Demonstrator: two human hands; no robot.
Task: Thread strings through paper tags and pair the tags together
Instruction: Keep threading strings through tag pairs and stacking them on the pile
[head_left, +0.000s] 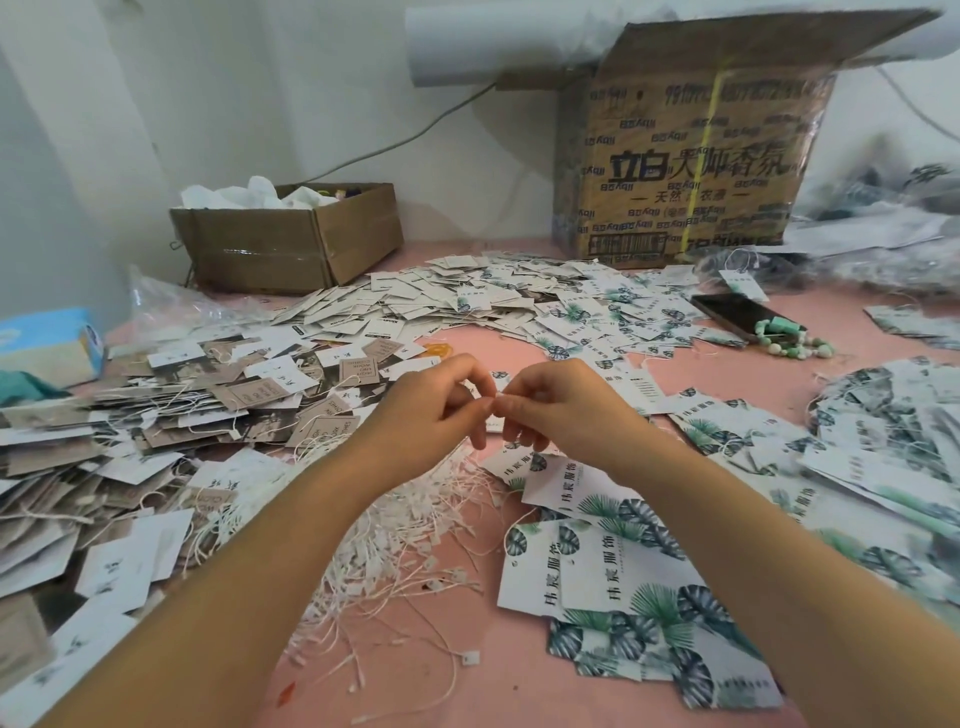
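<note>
My left hand (434, 402) and my right hand (550, 405) meet fingertip to fingertip above the pink table (519, 691), pinching something small and white between them, apparently a string end; the piece itself is mostly hidden. Below my hands lies a heap of white strings (405, 530) with small plastic clasps. White tags with green leaf prints (613, 566) lie under my right forearm. Brown and white tags (171, 415) are piled at the left, some with strings through them.
A broad spread of loose tags (498, 301) covers the far table. A small open carton (291, 234) and a tall printed carton (691, 156) stand at the back. A phone (737, 314) with green beads lies right, and a tissue box (47, 345) far left.
</note>
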